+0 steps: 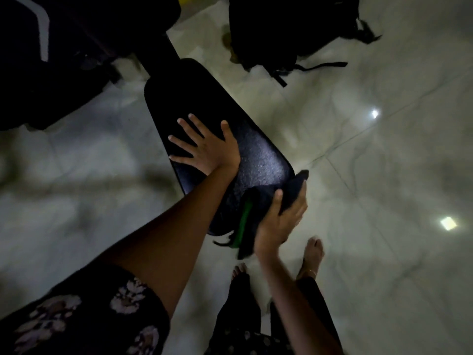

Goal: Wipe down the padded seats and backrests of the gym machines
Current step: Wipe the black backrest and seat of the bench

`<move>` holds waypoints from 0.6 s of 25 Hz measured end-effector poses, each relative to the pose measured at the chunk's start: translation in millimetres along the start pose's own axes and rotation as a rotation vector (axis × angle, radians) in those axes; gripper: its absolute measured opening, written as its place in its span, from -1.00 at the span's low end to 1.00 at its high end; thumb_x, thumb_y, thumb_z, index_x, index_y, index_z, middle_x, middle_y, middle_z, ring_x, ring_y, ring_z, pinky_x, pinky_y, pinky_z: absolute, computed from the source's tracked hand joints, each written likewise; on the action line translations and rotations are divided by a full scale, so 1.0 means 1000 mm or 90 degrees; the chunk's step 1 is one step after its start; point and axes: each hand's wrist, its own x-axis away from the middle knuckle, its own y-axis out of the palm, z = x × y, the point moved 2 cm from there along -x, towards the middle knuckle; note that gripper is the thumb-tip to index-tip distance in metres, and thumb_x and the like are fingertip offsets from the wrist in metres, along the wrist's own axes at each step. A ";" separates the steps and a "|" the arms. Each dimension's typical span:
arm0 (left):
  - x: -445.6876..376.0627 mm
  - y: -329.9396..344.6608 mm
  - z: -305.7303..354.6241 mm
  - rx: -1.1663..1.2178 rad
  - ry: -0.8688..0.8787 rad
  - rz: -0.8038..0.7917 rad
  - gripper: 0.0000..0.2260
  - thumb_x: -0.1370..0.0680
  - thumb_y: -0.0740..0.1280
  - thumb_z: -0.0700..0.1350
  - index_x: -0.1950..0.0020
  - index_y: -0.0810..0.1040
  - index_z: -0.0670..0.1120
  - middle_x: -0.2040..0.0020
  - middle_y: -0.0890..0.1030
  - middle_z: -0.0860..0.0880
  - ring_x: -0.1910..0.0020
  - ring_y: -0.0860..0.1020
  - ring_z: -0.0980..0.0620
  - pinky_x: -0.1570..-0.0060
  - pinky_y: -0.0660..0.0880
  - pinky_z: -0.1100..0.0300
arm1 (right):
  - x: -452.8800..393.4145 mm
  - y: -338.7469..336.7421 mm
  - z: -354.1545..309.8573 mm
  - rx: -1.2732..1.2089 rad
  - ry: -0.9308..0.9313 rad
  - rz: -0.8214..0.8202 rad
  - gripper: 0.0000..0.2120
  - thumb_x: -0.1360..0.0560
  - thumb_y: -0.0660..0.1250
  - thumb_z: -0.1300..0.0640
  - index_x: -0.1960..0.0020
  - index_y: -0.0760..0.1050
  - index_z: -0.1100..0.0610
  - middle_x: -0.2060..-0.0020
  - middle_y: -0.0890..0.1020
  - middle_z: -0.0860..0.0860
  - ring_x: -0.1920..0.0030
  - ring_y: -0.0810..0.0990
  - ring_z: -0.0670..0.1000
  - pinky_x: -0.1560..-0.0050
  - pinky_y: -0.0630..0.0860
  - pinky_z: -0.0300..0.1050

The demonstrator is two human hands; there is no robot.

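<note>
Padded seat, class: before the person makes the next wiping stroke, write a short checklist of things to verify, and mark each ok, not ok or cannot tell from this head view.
1. Cloth in hand: ok. The right hand grips the dark cloth, which has a green strip.
2. Cloth on the pad: ok. It lies over the near corner of the padded seat, partly hanging off the edge.
3. Seat steadied: ok. The left hand presses flat on the pad, fingers spread.
4. Stroke path free: not ok. The left hand lies across the middle of the pad.
5. Cloth damp: cannot tell.
6. Footing: ok. Bare feet stand on the tiled floor beside the seat.
</note>
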 end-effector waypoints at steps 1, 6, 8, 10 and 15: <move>-0.001 -0.004 -0.008 -0.022 0.046 -0.005 -0.32 -0.58 -0.05 0.31 -0.57 -0.15 -0.04 -0.57 -0.14 -0.07 -0.51 -0.16 -0.27 -0.38 -0.16 -0.32 | 0.029 0.007 0.001 0.013 0.001 0.015 -0.43 -0.53 0.15 -0.03 -0.44 0.25 0.27 -0.33 0.39 0.13 -0.31 0.30 -0.03 -0.34 0.09 -0.39; -0.004 -0.015 -0.074 -0.077 0.287 0.013 -0.36 -0.57 0.04 0.30 -0.56 -0.03 0.08 -0.57 -0.03 0.00 -0.53 -0.06 -0.13 -0.39 -0.05 -0.27 | 0.071 0.021 0.007 -0.040 0.017 0.028 -0.43 -0.55 0.14 0.01 -0.47 0.17 0.27 -0.37 0.29 0.02 -0.36 0.23 -0.12 -0.36 0.06 -0.43; -0.006 -0.013 -0.082 -0.005 0.311 0.017 -0.39 -0.57 0.11 0.27 -0.55 0.05 0.07 -0.57 0.01 0.01 -0.54 -0.07 -0.09 -0.41 0.01 -0.21 | 0.024 0.014 0.013 -0.073 -0.001 0.056 -0.48 -0.57 0.15 0.05 -0.46 0.21 0.25 -0.37 0.34 0.01 -0.38 0.27 -0.10 -0.39 0.14 -0.32; -0.008 -0.011 -0.082 0.066 0.333 0.041 -0.40 -0.55 0.16 0.25 -0.53 0.16 0.04 -0.56 0.09 -0.01 -0.54 -0.01 -0.09 -0.40 0.08 -0.13 | -0.017 0.006 0.014 -0.106 -0.005 0.073 -0.53 -0.57 0.15 0.07 -0.44 0.26 0.21 -0.32 0.40 0.00 -0.38 0.35 -0.01 -0.39 0.25 -0.22; -0.013 -0.004 -0.089 0.133 0.340 0.058 -0.41 -0.52 0.15 0.23 -0.49 0.27 0.02 -0.53 0.18 -0.02 -0.53 0.05 -0.10 -0.39 0.15 -0.09 | 0.037 0.022 0.018 -0.129 0.059 0.078 -0.43 -0.51 0.21 0.00 -0.45 0.23 0.20 -0.36 0.37 0.08 -0.38 0.34 0.05 -0.36 0.26 -0.24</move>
